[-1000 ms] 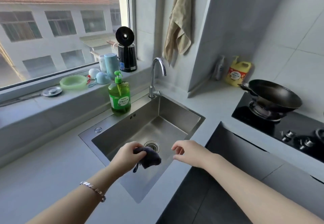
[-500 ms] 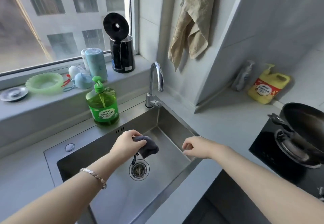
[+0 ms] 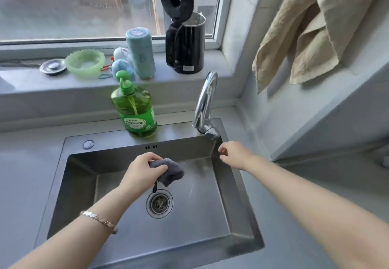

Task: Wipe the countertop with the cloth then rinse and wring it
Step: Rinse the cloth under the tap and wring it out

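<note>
My left hand (image 3: 142, 172) is closed around a small dark grey cloth (image 3: 170, 173), bunched up and held in the air over the steel sink (image 3: 80, 176), just above and behind the drain (image 3: 159, 204). A short loop dangles from the cloth. My right hand (image 3: 233, 155) is empty, fingers loosely curled, hovering at the sink's back right corner just below the lever of the chrome faucet (image 3: 205, 104). No water runs from the spout. The grey countertop (image 3: 25, 174) lies to the left and right of the sink.
A green dish soap bottle (image 3: 134, 108) stands on the sink's back rim. On the windowsill sit a black kettle (image 3: 186, 45) with its lid up, a pale blue cylinder (image 3: 140, 53), a green bowl (image 3: 85, 63) and a metal sink plug (image 3: 53, 66). A beige towel (image 3: 315, 26) hangs at right.
The view has swung left and down onto the sink. My left hand has kept the cloth over the basin, and my right hand has moved back toward the faucet base.
</note>
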Action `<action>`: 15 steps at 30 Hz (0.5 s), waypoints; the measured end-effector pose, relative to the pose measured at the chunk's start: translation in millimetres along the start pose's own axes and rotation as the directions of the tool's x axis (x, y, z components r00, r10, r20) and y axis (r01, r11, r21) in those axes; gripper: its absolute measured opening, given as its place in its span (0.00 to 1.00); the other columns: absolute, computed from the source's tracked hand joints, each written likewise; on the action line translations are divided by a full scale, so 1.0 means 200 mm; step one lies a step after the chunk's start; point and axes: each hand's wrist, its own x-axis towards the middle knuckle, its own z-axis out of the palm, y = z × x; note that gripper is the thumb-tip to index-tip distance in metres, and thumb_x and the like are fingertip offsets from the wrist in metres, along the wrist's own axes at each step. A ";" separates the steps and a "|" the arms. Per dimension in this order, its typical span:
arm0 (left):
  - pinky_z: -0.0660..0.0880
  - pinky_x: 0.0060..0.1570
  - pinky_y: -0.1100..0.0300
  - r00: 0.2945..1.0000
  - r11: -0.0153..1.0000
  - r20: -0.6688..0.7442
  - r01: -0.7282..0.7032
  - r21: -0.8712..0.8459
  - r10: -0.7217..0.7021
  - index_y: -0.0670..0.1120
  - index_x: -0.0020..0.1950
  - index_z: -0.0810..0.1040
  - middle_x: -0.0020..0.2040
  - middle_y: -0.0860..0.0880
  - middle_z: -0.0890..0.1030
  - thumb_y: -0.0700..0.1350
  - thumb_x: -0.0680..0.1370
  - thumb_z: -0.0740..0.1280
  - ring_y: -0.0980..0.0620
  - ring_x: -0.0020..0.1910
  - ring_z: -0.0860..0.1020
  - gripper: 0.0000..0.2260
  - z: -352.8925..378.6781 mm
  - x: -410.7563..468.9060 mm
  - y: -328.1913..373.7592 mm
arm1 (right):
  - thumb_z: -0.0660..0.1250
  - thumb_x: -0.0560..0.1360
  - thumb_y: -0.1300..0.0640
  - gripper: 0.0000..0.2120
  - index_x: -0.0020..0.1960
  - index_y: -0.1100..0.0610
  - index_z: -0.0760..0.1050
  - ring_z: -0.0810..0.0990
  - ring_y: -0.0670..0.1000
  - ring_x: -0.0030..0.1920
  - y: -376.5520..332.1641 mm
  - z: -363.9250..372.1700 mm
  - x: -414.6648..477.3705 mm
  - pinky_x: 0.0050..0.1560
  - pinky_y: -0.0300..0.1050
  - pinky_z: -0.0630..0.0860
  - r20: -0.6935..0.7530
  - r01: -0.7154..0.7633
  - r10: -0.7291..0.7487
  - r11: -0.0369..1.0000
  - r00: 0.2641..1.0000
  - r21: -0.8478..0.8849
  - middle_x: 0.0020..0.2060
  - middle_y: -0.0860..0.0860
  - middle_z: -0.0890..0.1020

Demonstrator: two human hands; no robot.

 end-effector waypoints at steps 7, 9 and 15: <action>0.69 0.34 0.65 0.993 0.995 -0.082 0.086 -0.050 -0.090 0.51 0.39 0.78 0.35 0.54 0.80 0.41 0.70 0.69 0.58 0.36 0.77 0.04 0.08 0.00 -0.02 | 0.60 0.75 0.59 0.23 0.70 0.57 0.63 0.65 0.55 0.69 -0.08 -0.04 0.30 0.67 0.47 0.63 -0.028 0.239 -0.239 0.971 0.971 0.007 0.70 0.53 0.66; 0.70 0.34 0.65 0.990 0.992 -0.085 0.105 -0.067 -0.111 0.50 0.39 0.78 0.36 0.53 0.80 0.41 0.69 0.69 0.56 0.37 0.77 0.04 0.09 0.02 -0.03 | 0.59 0.75 0.59 0.23 0.70 0.56 0.62 0.65 0.55 0.69 -0.05 -0.02 0.31 0.67 0.48 0.63 0.011 0.232 -0.232 0.973 0.973 0.016 0.71 0.53 0.65; 0.72 0.37 0.61 0.991 0.990 -0.085 0.098 -0.098 -0.106 0.52 0.38 0.78 0.37 0.51 0.80 0.41 0.69 0.70 0.51 0.37 0.77 0.06 0.13 0.05 0.00 | 0.60 0.75 0.60 0.22 0.68 0.55 0.64 0.69 0.54 0.65 0.03 0.04 0.28 0.62 0.43 0.66 -0.047 0.263 -0.261 0.963 0.964 0.058 0.70 0.50 0.67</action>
